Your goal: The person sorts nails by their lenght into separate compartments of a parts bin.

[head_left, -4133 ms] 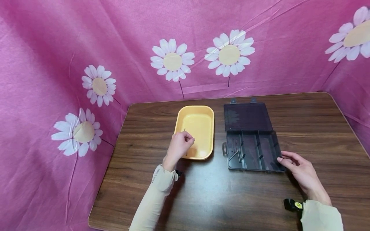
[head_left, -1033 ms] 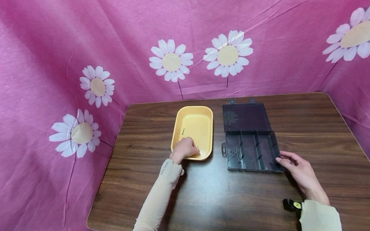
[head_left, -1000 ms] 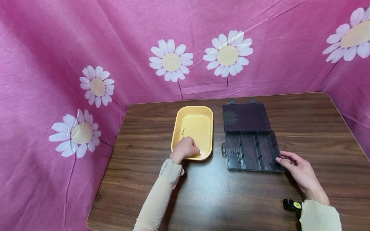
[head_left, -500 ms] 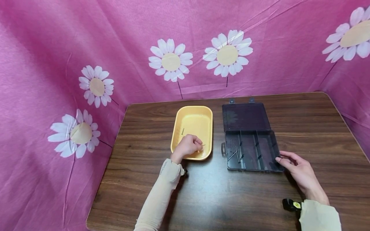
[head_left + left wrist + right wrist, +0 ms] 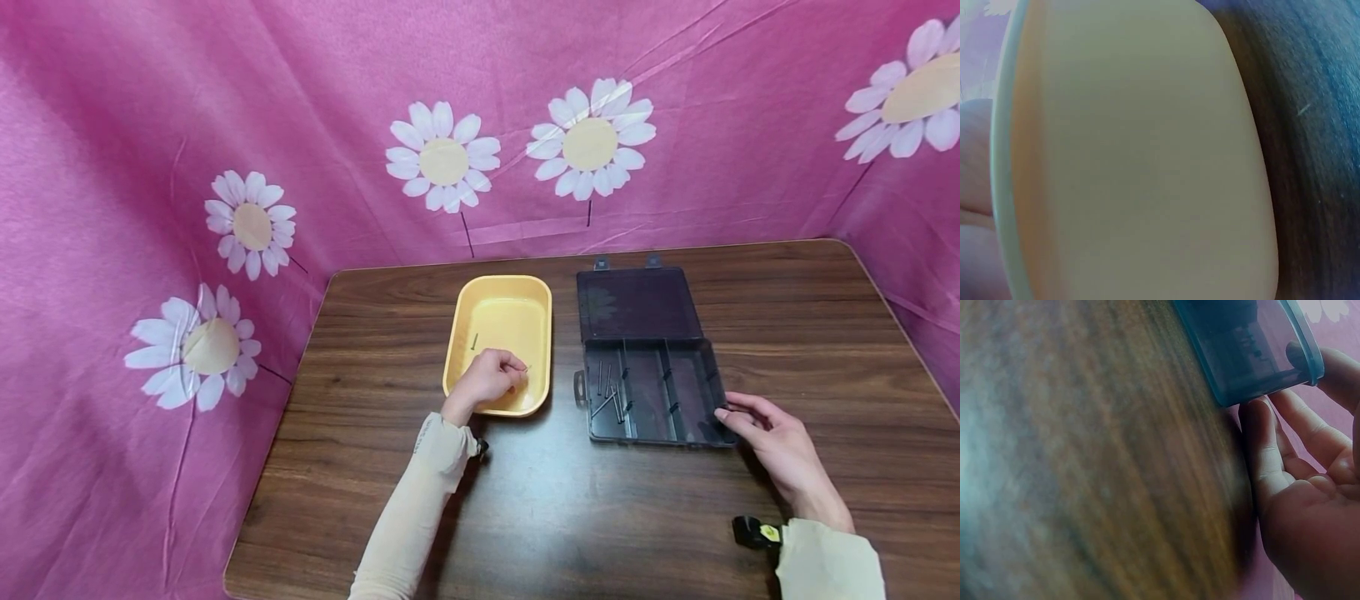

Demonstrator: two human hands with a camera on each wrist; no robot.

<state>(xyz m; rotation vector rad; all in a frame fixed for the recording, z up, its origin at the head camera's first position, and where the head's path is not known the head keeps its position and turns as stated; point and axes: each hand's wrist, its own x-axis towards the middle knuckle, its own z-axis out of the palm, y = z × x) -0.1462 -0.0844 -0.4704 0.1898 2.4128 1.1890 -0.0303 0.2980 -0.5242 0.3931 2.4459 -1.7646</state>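
My left hand (image 5: 491, 379) is inside the yellow tray (image 5: 545, 333), its thumb and fingers pinching a small thin screw whose tip barely shows past the fingertips. Another screw (image 5: 474, 342) lies in the tray, beyond that hand. To the right, a dark see-through compartment box (image 5: 648, 392) lies with its lid folded back. Several long screws (image 5: 617, 404) are in its leftmost compartment. My right hand (image 5: 776, 442) grips the box's right wall, thumb over the rim. In the right wrist view, the fingers (image 5: 1263, 437) lie against the box corner (image 5: 1254, 375). The tray wall (image 5: 1147, 156) hides most of the left hand in the left wrist view.
The box's lid (image 5: 637, 302) lies flat behind it, with latches toward the back edge. A carrying handle (image 5: 580, 387) sticks out at the box's left side. Tray and box stand apart on the brown wooden table (image 5: 555, 517). A pink flowered cloth (image 5: 337, 108) hangs behind.
Over the last second my left hand has risen slightly and moved right within the tray, bringing the pinched screw along. One screw now lies uncovered in the tray. The right hand has stayed put.
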